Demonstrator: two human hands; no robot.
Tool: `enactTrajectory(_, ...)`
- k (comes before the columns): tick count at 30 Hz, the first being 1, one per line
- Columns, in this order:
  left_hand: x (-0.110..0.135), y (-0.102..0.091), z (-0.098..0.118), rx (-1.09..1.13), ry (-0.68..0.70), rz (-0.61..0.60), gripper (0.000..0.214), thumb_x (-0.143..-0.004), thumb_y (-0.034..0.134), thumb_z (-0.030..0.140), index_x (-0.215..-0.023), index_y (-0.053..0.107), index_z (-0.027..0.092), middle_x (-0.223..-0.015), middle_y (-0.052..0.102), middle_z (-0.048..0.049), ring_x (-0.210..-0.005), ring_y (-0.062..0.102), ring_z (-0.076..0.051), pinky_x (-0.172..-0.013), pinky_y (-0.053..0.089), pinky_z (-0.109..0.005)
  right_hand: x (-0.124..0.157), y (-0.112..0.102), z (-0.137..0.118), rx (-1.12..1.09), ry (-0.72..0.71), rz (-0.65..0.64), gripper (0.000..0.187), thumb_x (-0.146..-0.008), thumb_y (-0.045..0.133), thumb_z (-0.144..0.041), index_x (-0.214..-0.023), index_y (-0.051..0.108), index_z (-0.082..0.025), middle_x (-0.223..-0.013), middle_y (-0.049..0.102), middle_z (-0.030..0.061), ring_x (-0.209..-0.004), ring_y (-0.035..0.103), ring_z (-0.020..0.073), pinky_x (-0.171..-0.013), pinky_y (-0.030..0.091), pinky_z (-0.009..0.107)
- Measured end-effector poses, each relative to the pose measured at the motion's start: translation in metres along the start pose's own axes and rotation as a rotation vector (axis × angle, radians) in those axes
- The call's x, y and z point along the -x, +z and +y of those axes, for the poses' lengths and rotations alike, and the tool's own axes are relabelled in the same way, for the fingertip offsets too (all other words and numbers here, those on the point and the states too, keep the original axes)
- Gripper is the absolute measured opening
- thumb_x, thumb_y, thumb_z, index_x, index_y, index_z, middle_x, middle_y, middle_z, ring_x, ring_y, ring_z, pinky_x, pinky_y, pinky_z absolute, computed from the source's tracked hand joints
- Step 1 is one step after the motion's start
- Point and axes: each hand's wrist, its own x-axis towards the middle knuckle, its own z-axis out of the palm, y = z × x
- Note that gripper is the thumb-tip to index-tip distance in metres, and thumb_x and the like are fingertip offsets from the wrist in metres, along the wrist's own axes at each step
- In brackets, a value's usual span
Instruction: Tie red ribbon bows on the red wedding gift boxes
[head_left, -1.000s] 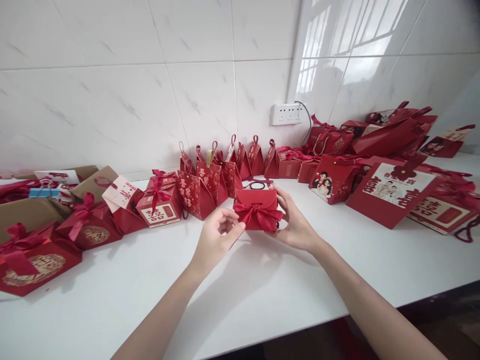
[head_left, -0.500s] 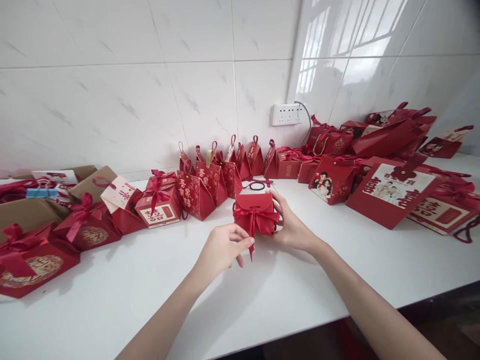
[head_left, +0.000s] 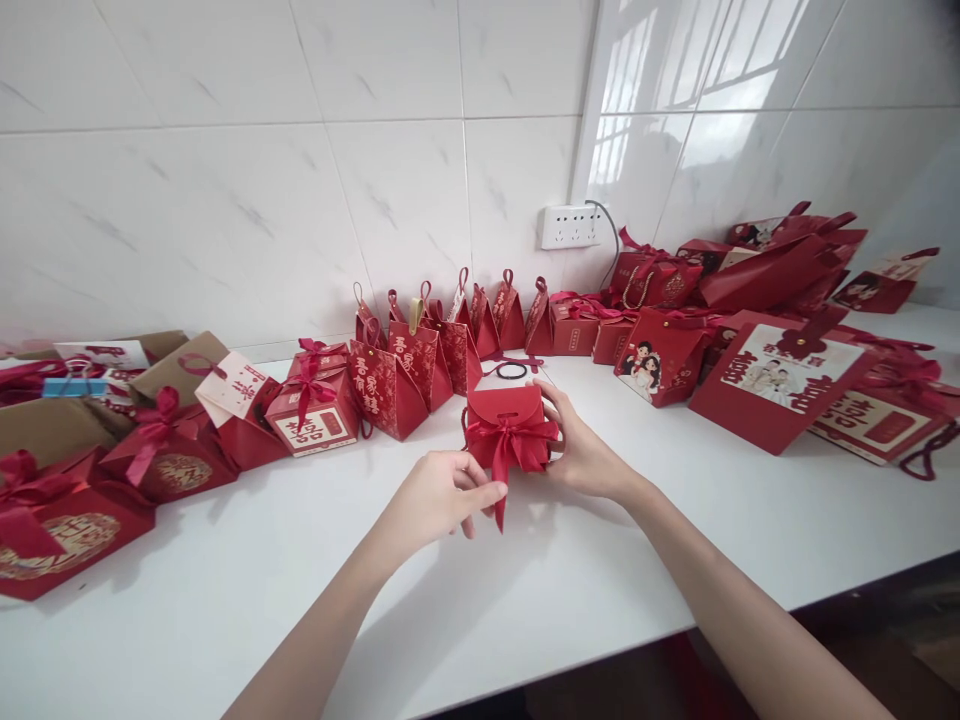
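Note:
A small red gift box [head_left: 504,403] with a flap lid sits in front of me on the white table [head_left: 600,570]. Across its front is a red satin ribbon bow [head_left: 517,445], one tail hanging down. My left hand [head_left: 446,500] pinches that hanging tail between thumb and finger, just below the bow. Around the right side of the box curls my right hand [head_left: 581,445], steadying it; some of its fingers are hidden behind the box. A black ring-shaped band [head_left: 511,371] lies just behind the box.
Red gift boxes with loops [head_left: 394,390] stand behind, against the tiled wall. More boxes [head_left: 311,405] with bows line the left side, beside brown cardboard [head_left: 180,370]. At right are larger red boxes [head_left: 780,385] and a pile [head_left: 780,265]. A power socket [head_left: 574,227] is on the wall.
My left hand has shifted slightly down and left with the ribbon tail, which hangs a little lower. My right hand stays on the box. The view has moved slightly.

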Motion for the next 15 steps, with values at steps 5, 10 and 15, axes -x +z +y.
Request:
enactTrajectory(5,-0.007,-0.006,-0.005,-0.133,0.130,0.469,0.034,-0.071,0.061,0.052,-0.073,0.050,0.020,-0.064,0.058,0.0026,-0.049,0.050,-0.011,-0.047,0.038,-0.022,0.001,0.002,-0.001,0.009,-0.072,-0.046,0.090,-0.068,0.065,-0.014,-0.142,0.015,-0.031,-0.143,0.033,0.0128,-0.130,0.038,0.0266,-0.090,0.049,0.037)
enactTrajectory(10,-0.012,-0.002,-0.009,0.041,0.240,0.401,0.026,-0.079,0.053,0.046,-0.078,0.048,0.020,-0.066,0.050,0.0036,-0.049,0.047,-0.010,-0.044,0.041,-0.021,0.004,0.002,-0.002,-0.028,0.006,-0.107,0.112,-0.064,0.076,-0.028,-0.143,-0.003,-0.035,-0.151,0.012,0.0144,-0.128,0.040,0.0288,-0.090,0.048,0.041)
enactTrajectory(15,-0.016,0.004,-0.016,0.127,0.242,0.438,0.028,-0.080,0.049,0.044,-0.068,0.041,0.021,-0.065,0.043,0.0042,-0.051,0.046,-0.010,-0.043,0.043,-0.021,0.004,-0.004,0.003,-0.378,0.061,-0.171,0.066,-0.067,0.062,-0.066,-0.116,0.035,-0.032,-0.146,0.026,0.0105,-0.123,0.045,0.0262,-0.091,0.045,0.046)
